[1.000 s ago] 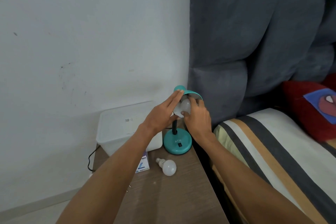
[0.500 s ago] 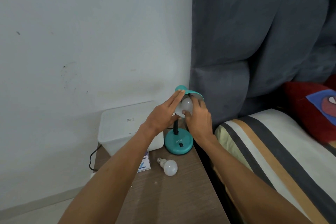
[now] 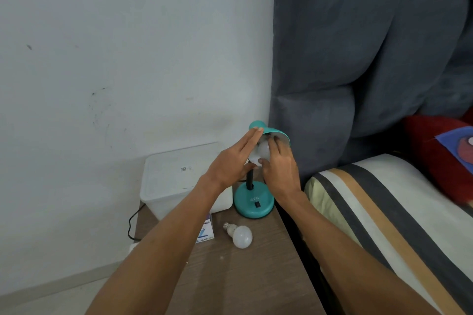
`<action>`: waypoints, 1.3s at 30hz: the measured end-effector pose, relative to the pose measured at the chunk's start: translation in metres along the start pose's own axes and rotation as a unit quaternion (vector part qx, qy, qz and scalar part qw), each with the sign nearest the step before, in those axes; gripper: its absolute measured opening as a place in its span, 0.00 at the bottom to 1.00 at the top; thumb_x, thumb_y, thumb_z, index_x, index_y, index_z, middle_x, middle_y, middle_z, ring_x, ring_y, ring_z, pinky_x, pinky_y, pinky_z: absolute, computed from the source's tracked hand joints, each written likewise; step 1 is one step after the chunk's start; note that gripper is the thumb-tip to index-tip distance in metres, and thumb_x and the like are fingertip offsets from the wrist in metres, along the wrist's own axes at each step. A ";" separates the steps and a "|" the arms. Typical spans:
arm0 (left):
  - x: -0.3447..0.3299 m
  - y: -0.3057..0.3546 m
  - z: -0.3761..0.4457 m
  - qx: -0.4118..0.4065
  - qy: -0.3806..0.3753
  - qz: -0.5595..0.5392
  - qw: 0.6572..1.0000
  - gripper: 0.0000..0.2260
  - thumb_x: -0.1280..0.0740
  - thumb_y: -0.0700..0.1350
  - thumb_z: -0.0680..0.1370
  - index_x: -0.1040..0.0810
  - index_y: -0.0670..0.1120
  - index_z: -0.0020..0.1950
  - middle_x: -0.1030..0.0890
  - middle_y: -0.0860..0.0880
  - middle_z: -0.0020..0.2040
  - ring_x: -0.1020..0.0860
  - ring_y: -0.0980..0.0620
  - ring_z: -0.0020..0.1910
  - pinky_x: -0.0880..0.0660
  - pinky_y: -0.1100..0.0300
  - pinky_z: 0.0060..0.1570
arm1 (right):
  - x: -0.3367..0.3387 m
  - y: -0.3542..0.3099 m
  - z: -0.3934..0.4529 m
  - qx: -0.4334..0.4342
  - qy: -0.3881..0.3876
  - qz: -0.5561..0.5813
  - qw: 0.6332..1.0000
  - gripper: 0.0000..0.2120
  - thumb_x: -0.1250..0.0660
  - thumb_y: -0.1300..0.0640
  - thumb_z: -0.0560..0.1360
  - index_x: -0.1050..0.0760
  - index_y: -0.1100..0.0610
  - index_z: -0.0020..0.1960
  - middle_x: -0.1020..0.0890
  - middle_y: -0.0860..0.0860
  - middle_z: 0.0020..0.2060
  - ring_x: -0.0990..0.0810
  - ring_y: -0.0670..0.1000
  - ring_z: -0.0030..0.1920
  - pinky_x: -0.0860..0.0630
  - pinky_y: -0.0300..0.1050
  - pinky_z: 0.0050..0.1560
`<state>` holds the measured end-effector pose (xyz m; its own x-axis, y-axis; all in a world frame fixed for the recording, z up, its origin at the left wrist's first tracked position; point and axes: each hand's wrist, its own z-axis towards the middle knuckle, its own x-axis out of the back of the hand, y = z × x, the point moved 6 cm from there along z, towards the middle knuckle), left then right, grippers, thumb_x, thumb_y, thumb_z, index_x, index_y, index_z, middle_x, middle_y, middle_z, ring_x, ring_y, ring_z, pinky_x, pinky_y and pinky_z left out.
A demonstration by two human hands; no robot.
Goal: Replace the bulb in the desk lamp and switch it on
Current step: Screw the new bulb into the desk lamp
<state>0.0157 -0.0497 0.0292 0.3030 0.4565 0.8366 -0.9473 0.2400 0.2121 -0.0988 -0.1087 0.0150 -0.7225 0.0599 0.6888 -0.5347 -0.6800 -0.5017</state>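
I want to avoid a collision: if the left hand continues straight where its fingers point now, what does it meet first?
Most likely the teal lamp shade: the left hand points up and right, its fingertips already at the shade's rim. The depth is hard to judge.

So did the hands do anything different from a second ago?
Hardly. The right hand still grips the bulb inside the lamp shade, its fingers shifted slightly. The left hand still steadies the shade. The spare bulb, lamp base and white box stayed put.

Bedroom: bed (image 3: 384, 212), padded headboard (image 3: 345, 46)
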 end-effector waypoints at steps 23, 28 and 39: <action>-0.003 -0.001 0.001 0.001 -0.002 0.004 1.000 0.44 0.24 0.41 0.75 0.48 0.46 0.82 0.39 0.43 0.81 0.23 0.39 0.67 0.20 0.50 0.60 | 0.014 -0.008 0.001 -0.034 0.059 0.053 0.996 0.21 0.32 0.56 0.79 0.30 0.60 0.70 0.23 0.57 0.65 0.24 0.57 0.64 0.22 0.53 0.61; 0.000 0.000 0.001 -0.002 0.006 0.008 1.000 0.42 0.24 0.41 0.75 0.46 0.45 0.82 0.38 0.42 0.80 0.24 0.38 0.68 0.20 0.47 0.60 | 0.016 -0.001 0.002 -0.120 0.063 0.106 0.985 0.17 0.38 0.52 0.82 0.29 0.59 0.68 0.18 0.58 0.57 0.18 0.59 0.55 0.22 0.49 0.53; 0.002 0.003 0.002 -0.007 0.015 0.009 1.000 0.40 0.24 0.42 0.75 0.43 0.42 0.81 0.35 0.39 0.79 0.22 0.37 0.65 0.21 0.48 0.60 | 0.003 0.014 0.002 -0.214 -0.004 0.160 0.964 0.23 0.33 0.43 0.77 0.28 0.57 0.65 0.16 0.56 0.51 0.16 0.56 0.50 0.23 0.42 0.46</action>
<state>0.0130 -0.0499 0.0330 0.2885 0.4872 0.8243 -0.9513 0.2436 0.1889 -0.1077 -0.1197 0.0108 -0.8784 -0.1095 0.4652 -0.4171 -0.2995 -0.8581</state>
